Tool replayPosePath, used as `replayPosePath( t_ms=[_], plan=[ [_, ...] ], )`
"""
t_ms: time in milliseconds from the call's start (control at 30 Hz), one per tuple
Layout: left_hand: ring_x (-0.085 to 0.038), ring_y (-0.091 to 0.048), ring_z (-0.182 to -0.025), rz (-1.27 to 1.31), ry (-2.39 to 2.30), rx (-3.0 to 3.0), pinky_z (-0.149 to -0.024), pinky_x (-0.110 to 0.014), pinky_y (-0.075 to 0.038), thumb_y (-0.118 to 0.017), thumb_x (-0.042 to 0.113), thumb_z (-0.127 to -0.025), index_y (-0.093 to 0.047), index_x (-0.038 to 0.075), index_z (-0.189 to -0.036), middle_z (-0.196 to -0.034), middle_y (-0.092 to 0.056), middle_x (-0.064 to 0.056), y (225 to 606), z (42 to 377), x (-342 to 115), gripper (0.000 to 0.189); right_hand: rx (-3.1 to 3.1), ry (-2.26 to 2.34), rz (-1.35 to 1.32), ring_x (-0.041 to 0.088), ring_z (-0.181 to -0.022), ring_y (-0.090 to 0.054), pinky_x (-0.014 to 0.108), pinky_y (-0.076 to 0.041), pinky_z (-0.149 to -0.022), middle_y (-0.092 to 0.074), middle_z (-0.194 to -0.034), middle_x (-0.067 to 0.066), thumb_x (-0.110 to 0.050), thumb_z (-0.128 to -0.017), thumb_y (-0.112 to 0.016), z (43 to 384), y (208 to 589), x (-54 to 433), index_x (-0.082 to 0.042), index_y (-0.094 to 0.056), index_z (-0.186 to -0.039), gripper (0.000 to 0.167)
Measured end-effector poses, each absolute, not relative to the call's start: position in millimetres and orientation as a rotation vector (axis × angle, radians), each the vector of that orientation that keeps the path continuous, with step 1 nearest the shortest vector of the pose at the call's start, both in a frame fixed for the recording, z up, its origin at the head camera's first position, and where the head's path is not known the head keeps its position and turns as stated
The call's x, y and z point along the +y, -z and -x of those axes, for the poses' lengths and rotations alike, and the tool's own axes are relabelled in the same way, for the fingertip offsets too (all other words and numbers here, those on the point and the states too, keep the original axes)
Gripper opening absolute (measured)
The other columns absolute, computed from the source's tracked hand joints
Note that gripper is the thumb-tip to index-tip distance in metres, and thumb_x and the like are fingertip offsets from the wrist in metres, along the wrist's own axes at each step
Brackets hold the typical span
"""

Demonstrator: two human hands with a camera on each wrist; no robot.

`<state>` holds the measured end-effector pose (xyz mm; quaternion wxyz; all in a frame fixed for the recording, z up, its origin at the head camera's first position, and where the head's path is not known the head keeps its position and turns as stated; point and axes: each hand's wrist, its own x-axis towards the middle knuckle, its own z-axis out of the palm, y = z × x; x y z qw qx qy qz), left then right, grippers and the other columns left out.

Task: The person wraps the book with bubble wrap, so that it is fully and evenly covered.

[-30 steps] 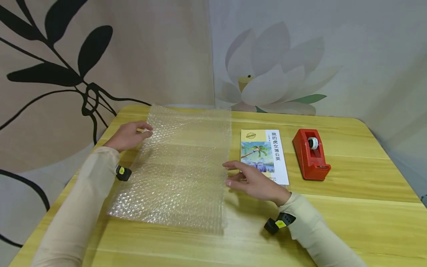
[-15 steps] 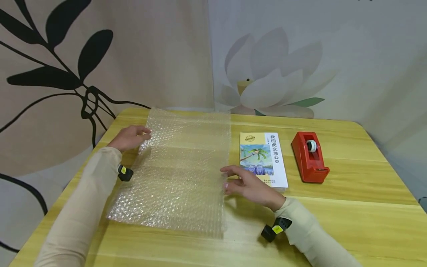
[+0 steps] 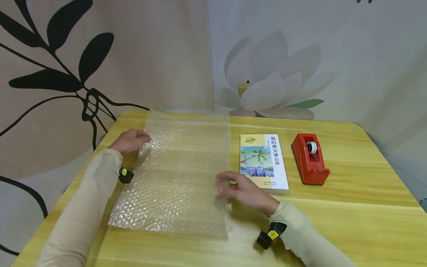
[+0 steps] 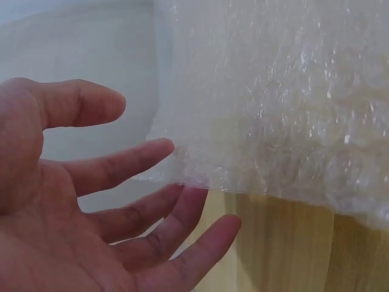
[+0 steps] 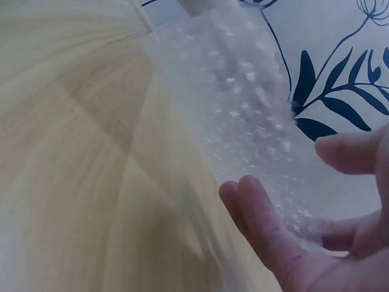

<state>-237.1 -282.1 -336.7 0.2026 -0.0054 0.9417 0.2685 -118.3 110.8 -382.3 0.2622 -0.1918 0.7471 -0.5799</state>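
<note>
A clear sheet of bubble wrap [image 3: 180, 174] lies spread on the table, its far edge close to the wall. At its left edge is my left hand [image 3: 130, 141], and the left wrist view has the fingers [image 4: 152, 147] spread loosely, some tips passing behind the wrap's edge with the thumb apart. My right hand [image 3: 248, 193] is at the sheet's right edge, its fingertips overlapping the wrap. In the right wrist view, the right fingers [image 5: 258, 207] are loosely bent around the edge, thumb well away from them. Neither hand pinches the film.
Right of the wrap lies a paperback book [image 3: 280, 170] with a palm tree on its cover. Farther right stands a red tape dispenser [image 3: 308, 163] with a roll of tape. The wooden table [image 3: 360, 170] ends near a wall hanging [image 3: 160, 55] printed with leaves and a flower.
My right hand has shifted left and nearer, from beside the wrap to over its right edge, uncovering more of the book. The left hand stays nearly in place.
</note>
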Motion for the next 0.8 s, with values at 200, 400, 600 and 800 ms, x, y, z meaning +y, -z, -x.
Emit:
replayPosePath(
  t_ms=[200, 400, 600, 800],
  plan=[
    [-0.049, -0.036, -0.143, 0.059, -0.773, 2.600, -0.116, -0.063, -0.035, -0.039, 0.041, -0.106, -0.035, -0.004, -0.152, -0.157, -0.034, -0.029, 335.6, 236.8, -281.0, 0.065, 2.065, 1.543, 0.507, 0.022, -0.100, -0.073, 0.026, -0.058, -0.084, -0.056, -0.138, 0.025, -0.018, -0.100, -0.059, 117.1, 381.9, 108.5, 0.005, -0.049, -0.141, 0.048],
    [-0.048, -0.039, -0.141, 0.061, -0.778, 2.609, -0.114, -0.062, -0.038, -0.040, 0.041, -0.106, -0.037, -0.004, -0.151, -0.156, -0.035, -0.029, 335.1, 237.0, -282.0, 0.064, 2.192, 1.486, 0.537, 0.025, -0.107, -0.071, 0.027, -0.057, -0.088, -0.057, -0.140, 0.021, -0.019, -0.098, -0.063, 117.3, 382.1, 105.6, 0.002, -0.053, -0.139, 0.047],
    [-0.048, -0.042, -0.139, 0.041, -0.789, 2.622, -0.113, -0.061, -0.040, -0.040, 0.038, -0.105, -0.038, -0.005, -0.150, -0.156, -0.037, -0.029, 334.7, 235.0, -283.9, 0.062, 2.267, 1.456, 0.583, 0.031, -0.111, -0.070, 0.031, -0.059, -0.090, -0.058, -0.139, 0.021, -0.012, -0.095, -0.065, 115.6, 382.5, 103.8, 0.002, -0.053, -0.138, 0.047],
    [-0.048, -0.039, -0.141, 0.071, -0.832, 2.605, -0.114, -0.060, -0.039, -0.040, 0.039, -0.106, -0.036, -0.005, -0.151, -0.157, -0.034, -0.029, 336.1, 232.2, -289.6, 0.063, 2.309, 1.432, 0.630, 0.032, -0.108, -0.071, 0.033, -0.060, -0.090, -0.058, -0.139, 0.022, -0.009, -0.094, -0.067, 115.9, 382.6, 103.5, 0.003, -0.052, -0.139, 0.048]
  ],
)
